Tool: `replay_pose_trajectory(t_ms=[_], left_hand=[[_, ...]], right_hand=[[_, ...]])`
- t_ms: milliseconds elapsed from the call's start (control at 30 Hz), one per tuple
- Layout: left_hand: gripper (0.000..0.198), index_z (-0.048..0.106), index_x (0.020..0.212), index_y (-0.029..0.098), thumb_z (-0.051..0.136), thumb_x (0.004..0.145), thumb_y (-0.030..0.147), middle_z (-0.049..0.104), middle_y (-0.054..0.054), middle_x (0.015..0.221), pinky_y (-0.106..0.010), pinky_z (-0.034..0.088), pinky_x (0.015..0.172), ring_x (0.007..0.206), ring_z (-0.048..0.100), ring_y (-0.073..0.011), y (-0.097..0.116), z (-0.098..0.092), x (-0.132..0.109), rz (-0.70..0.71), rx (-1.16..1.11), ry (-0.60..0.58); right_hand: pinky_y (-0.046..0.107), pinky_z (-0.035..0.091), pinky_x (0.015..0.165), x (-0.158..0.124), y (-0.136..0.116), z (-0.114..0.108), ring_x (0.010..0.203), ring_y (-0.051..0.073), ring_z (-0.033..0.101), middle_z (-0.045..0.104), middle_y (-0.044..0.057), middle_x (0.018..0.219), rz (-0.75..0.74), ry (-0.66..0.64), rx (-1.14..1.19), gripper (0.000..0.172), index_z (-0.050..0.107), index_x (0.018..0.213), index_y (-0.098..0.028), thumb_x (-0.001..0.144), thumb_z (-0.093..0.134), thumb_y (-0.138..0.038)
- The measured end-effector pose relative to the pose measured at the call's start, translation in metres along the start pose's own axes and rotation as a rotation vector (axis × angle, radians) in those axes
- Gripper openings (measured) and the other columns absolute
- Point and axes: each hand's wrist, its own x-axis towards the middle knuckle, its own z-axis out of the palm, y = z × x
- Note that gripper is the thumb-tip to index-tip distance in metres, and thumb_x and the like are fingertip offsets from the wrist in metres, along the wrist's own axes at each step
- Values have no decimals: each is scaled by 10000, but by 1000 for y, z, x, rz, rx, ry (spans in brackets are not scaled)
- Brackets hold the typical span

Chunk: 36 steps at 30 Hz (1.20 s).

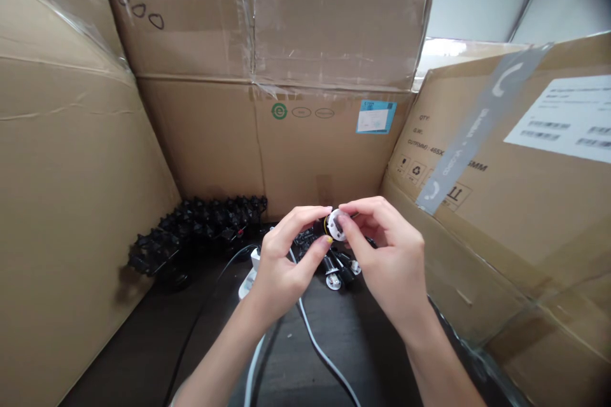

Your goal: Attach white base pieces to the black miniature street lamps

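My left hand [286, 261] and my right hand [386, 254] meet above the dark tabletop [143, 337], and their fingertips pinch a small round white part [337, 224] between them. A thin yellow edge shows at that part's left side. Just below the hands lie a few small black-and-white pieces [338, 270]. Both hands are closed in a pinch on the white part.
Tall cardboard boxes wall in the space: left [62, 203], back [267, 76] and right [515, 191]. A row of black parts [200, 226] lies along the back left. White and black cables [315, 337] and a white plug [251, 276] run across the table.
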Motion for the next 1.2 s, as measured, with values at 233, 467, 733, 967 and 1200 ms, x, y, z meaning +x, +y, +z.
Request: replay_pose_trajectory(t_ms=[233,467,733,967,1200], left_hand=[[287,602,1096,222,570,816,171,608,-73,1111,-363,455,934,1027,570,-221,0,-1,0,16,30,-5],[321,593,1100,219,607,791,133,611,-73,1103,-357,464,930,1032,572,-215,-1,-1,1,69,72,-6],[338,608,1089,229,644,767,135,625,-65,1089,-360,477,912,1027,577,-214,-2,-1,2,113,77,14],[348,606,1096,233,652,763,143,629,-57,1096,-349,478,911,1024,584,-210,-2,0,1,99,84,25],[443,562,1163,262,669,750,141,610,-42,1147,-339,463,948,1051,574,-198,-4,0,-1,99,97,48]], right_hand=[[241,544,613,0,-2,0,699,125,606,618,16,849,32,-9,12,60,625,871,-203,833,581,-186],[230,514,620,1,-3,0,723,114,592,600,7,860,-20,-18,-4,83,627,865,-209,830,579,-150],[252,509,606,1,-3,-2,733,131,586,597,24,887,-51,-26,-42,107,634,859,-214,843,550,-149],[243,493,591,1,-3,-2,711,121,576,587,22,892,-61,-31,-56,117,632,854,-211,844,541,-139],[240,492,600,0,-2,-2,717,112,570,551,17,907,-55,-33,-40,129,634,865,-214,839,546,-123]])
